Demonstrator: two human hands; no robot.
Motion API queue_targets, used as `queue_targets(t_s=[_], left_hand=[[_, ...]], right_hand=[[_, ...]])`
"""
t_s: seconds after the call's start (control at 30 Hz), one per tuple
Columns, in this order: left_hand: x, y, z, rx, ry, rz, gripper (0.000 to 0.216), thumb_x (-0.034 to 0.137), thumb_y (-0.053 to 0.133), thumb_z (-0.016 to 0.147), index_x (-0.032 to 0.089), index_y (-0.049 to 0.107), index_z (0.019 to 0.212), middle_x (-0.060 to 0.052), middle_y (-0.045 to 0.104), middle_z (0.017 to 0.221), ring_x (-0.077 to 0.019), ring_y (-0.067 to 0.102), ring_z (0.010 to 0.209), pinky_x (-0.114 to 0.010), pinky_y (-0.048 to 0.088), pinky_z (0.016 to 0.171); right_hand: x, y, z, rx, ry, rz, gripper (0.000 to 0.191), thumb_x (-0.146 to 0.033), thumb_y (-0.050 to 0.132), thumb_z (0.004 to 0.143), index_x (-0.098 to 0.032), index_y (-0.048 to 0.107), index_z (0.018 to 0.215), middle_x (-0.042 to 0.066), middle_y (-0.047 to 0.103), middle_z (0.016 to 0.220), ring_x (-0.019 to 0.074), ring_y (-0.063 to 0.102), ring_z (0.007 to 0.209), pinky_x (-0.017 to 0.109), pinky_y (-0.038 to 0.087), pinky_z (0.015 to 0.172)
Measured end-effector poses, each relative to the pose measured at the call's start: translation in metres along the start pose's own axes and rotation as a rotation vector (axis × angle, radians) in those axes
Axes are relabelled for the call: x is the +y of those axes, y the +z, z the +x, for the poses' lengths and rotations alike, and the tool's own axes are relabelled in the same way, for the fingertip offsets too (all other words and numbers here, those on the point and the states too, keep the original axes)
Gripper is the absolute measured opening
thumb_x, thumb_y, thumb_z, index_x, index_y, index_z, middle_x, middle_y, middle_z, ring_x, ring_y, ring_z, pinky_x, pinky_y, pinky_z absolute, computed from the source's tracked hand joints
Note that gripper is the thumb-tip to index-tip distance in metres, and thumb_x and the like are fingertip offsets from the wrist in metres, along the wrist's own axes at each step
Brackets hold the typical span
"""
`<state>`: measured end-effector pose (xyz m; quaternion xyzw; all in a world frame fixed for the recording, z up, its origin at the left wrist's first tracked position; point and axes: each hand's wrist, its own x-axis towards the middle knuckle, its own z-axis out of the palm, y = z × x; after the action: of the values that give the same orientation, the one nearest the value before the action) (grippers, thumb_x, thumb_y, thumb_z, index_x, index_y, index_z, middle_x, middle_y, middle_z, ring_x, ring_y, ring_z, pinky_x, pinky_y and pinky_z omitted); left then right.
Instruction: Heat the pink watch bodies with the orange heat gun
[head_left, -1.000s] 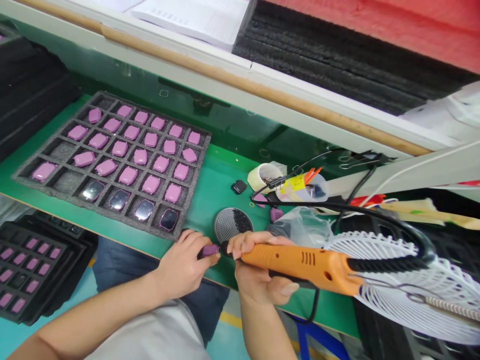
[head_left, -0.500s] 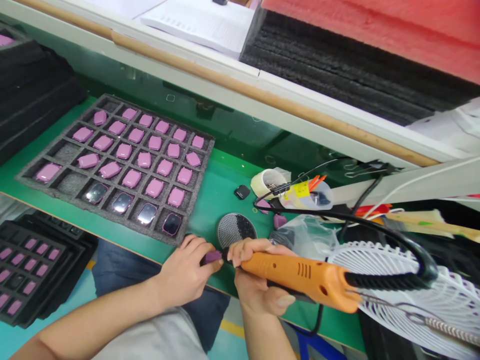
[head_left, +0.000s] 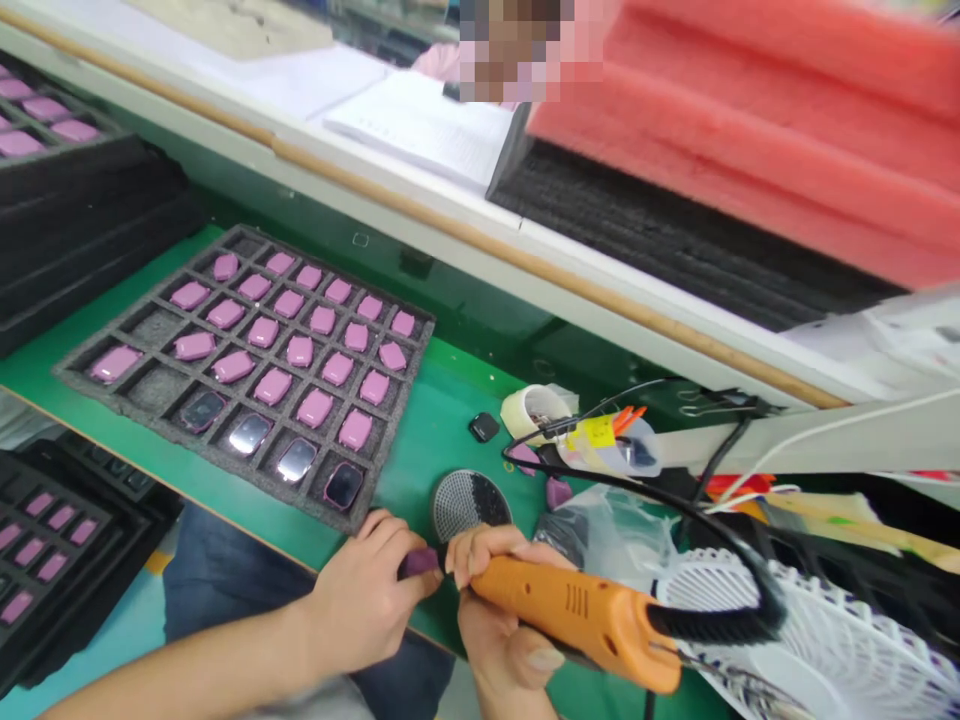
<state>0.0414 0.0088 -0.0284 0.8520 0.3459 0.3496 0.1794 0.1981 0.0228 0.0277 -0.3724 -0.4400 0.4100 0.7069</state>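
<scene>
Purple rounded case (head_left: pixel 421 563) was pinched by left hand (head_left: pixel 369 588); orange cylindrical plastic driver (head_left: pixel 566 612), gripped by right hand (head_left: pixel 486 627), was best held straight.

A green table (head_left: pixel 457 385) is carrying a compartmented gray foam tray (head_left: pixel 154 388), with a stack of dark trays (head_left: pixel 90 235) rising at the far left. To the right of the foam tray, a small black square piece (head_left: pixel 484 427) is lying near a pale round holder (head_left: pixel 515 413), while a perforated disc (head_left: pixel 457 505) is resting nearer the front edge and a clear plastic bag (head_left: pixel 637 530) is sprawling farther right.
</scene>
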Motion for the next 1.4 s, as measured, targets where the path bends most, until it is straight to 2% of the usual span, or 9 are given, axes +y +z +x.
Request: queue_targets(t_s=[0.2,0.4,0.5,0.57,0.67,0.77,0.87,1.03,1.4], left_hand=[[-0.003,0.004,0.002,0.053,0.000,0.013,0.025,0.010,0.066,0.101,0.022,0.078,0.120,-0.009,0.068,0.110,-0.0263,0.062,0.102,-0.047,0.056,0.091],[-0.004,-0.008,0.001,-0.063,-0.127,0.049,0.034,0.030,0.075,0.106,0.017,0.068,0.136,-0.015,0.071,0.128,-0.0334,0.064,0.122,-0.054,0.062,0.103],[-0.006,-0.015,0.000,-0.088,-0.096,-0.021,0.033,0.020,0.067,0.107,0.017,0.062,0.140,-0.017,0.070,0.142,-0.0342,0.063,0.134,-0.057,0.058,0.115],[-0.007,-0.016,0.000,-0.079,-0.069,-0.065,0.034,0.013,0.062,0.105,0.017,0.062,0.139,-0.016,0.072,0.138,-0.0325,0.066,0.129,-0.057,0.057,0.115],[-0.006,-0.016,0.000,-0.075,-0.088,-0.032,0.029,0.020,0.069,0.103,0.018,0.064,0.131,-0.015,0.072,0.128,-0.0333,0.068,0.119,-0.056,0.060,0.107],[-0.005,-0.016,0.000,-0.091,-0.092,0.037,0.033,0.030,0.077,0.102,0.017,0.066,0.130,-0.017,0.070,0.135,-0.0372,0.064,0.125,-0.060,0.059,0.108],[-0.005,-0.018,0.001,-0.123,-0.034,0.003,0.031,0.020,0.070,0.103,0.017,0.065,0.133,-0.018,0.068,0.146,-0.0370,0.062,0.134,-0.062,0.055,0.115],[-0.007,-0.018,0.000,-0.097,-0.009,-0.072,0.022,0.013,0.064,0.105,0.020,0.070,0.126,-0.013,0.074,0.129,-0.0298,0.067,0.119,-0.055,0.057,0.108],[-0.006,-0.014,0.000,-0.036,-0.006,-0.085,0.015,0.016,0.069,0.105,0.019,0.074,0.119,-0.014,0.074,0.124,-0.0293,0.067,0.114,-0.051,0.060,0.100]], right_hand=[[0.006,-0.003,0.006,-0.038,-0.023,0.076,0.057,-0.081,0.083,0.082,-0.036,0.074,0.117,-0.006,0.065,0.079,0.0145,0.061,0.054,0.030,0.053,0.051],[-0.011,-0.016,0.011,0.042,-0.078,0.075,0.056,-0.079,0.084,0.082,-0.036,0.072,0.116,-0.005,0.066,0.081,0.0167,0.061,0.057,0.035,0.056,0.054],[-0.008,-0.019,0.013,0.132,-0.095,0.065,0.055,-0.077,0.083,0.084,-0.034,0.070,0.116,-0.005,0.065,0.081,0.0148,0.060,0.054,0.032,0.054,0.050],[-0.002,-0.019,0.013,0.179,-0.099,0.064,0.054,-0.075,0.083,0.085,-0.032,0.068,0.115,-0.006,0.065,0.081,0.0135,0.059,0.052,0.030,0.052,0.047],[0.005,-0.017,0.013,0.212,-0.107,0.061,0.056,-0.077,0.081,0.085,-0.032,0.065,0.113,-0.007,0.063,0.080,0.0125,0.058,0.050,0.028,0.050,0.045],[0.008,-0.018,0.015,0.220,-0.116,0.034,0.058,-0.080,0.077,0.086,-0.031,0.063,0.114,-0.008,0.062,0.079,0.0122,0.057,0.050,0.028,0.050,0.046],[0.009,-0.019,0.017,0.214,-0.113,0.010,0.057,-0.081,0.071,0.090,-0.031,0.061,0.115,-0.008,0.061,0.079,0.0125,0.058,0.050,0.029,0.051,0.047],[0.014,-0.020,0.019,0.204,-0.110,-0.005,0.055,-0.081,0.069,0.090,-0.032,0.062,0.114,-0.008,0.060,0.079,0.0125,0.058,0.050,0.028,0.049,0.047],[0.010,-0.022,0.017,0.160,-0.068,0.018,0.056,-0.082,0.075,0.088,-0.033,0.067,0.114,-0.007,0.064,0.078,0.0141,0.059,0.051,0.031,0.052,0.048]])
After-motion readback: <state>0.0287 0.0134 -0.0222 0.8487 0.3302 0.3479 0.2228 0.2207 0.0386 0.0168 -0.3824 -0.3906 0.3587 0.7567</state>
